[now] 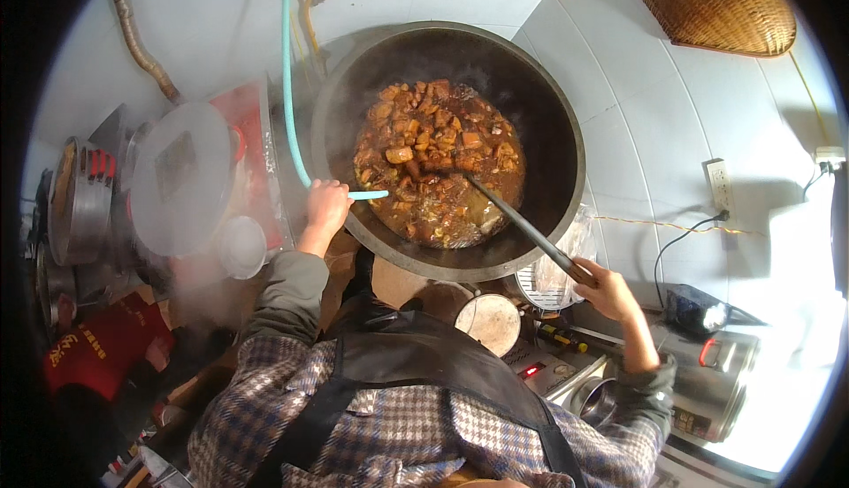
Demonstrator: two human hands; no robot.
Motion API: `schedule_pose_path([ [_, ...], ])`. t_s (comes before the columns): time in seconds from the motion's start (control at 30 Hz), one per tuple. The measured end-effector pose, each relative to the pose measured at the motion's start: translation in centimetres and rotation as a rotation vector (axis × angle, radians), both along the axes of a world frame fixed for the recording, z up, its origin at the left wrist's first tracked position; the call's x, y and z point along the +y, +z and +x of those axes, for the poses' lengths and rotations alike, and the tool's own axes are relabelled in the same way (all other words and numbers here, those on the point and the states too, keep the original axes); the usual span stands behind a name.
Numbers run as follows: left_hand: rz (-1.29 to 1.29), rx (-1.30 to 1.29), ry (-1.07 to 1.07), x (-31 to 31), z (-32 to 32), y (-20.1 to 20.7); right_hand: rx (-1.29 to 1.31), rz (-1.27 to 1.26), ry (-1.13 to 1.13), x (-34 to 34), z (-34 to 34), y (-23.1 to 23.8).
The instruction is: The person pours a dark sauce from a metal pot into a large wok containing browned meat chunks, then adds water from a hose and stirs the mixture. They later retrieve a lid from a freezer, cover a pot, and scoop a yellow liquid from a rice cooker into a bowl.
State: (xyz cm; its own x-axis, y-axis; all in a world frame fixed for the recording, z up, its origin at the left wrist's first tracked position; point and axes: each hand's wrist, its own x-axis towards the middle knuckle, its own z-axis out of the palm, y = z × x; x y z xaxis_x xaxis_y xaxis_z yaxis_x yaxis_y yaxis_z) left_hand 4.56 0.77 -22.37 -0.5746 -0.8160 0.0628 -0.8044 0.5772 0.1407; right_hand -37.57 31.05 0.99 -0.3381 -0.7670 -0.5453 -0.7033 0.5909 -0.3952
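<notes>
A big dark wok holds chunks of braised meat in brown sauce, with steam rising from it. My left hand is closed around a light blue hose, whose end reaches over the wok's near left rim. Whether water runs from it I cannot tell. In my right hand is the handle of a long metal spatula or ladle. Its shaft slants down into the wok, and its head is hidden in the stew.
Metal pots and a round pale lid stand at the left. A white bowl sits nearby. On the right are a wall socket and a steel pot. A woven basket hangs above. Another person in red is at lower left.
</notes>
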Motion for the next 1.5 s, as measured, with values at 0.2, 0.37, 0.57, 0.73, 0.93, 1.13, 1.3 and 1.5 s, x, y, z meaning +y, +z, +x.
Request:
schedule_pose_path([
  [0.2, 0.018, 0.017, 0.004, 0.2, -1.2, -0.1, 0.067, 0.093, 0.076, 2.2, 1.1, 1.9],
  [0.37, 0.026, 0.017, 0.03, 0.1, -1.0, -0.1, 0.256, 0.0, 0.206, 0.8, 5.5, -13.0],
  [0.57, 0.041, 0.016, 0.066, -0.5, -0.5, 0.2, 0.273, -0.167, 0.124, -7.8, 6.2, -24.2],
  [0.73, 0.085, 0.037, 0.089, -1.5, 0.0, 0.4, 0.318, -0.182, 0.047, -16.1, 7.5, -28.4],
  [0.93, 0.004, 0.012, 0.05, -2.3, 0.0, 1.2, 0.374, -0.204, 0.05, -22.6, 4.4, -27.1],
  [1.13, -0.012, 0.03, -0.004, -1.4, -1.3, 0.8, 0.435, -0.049, 0.333, -17.6, 3.1, -25.9],
  [1.3, -0.009, 0.011, -0.041, -0.4, -2.2, 0.4, 0.425, 0.003, 0.368, -6.1, 4.5, -24.7],
  [1.5, -0.022, -0.016, -0.089, 0.5, -2.9, 0.1, 0.372, 0.072, 0.405, 3.1, 6.3, -20.3],
])
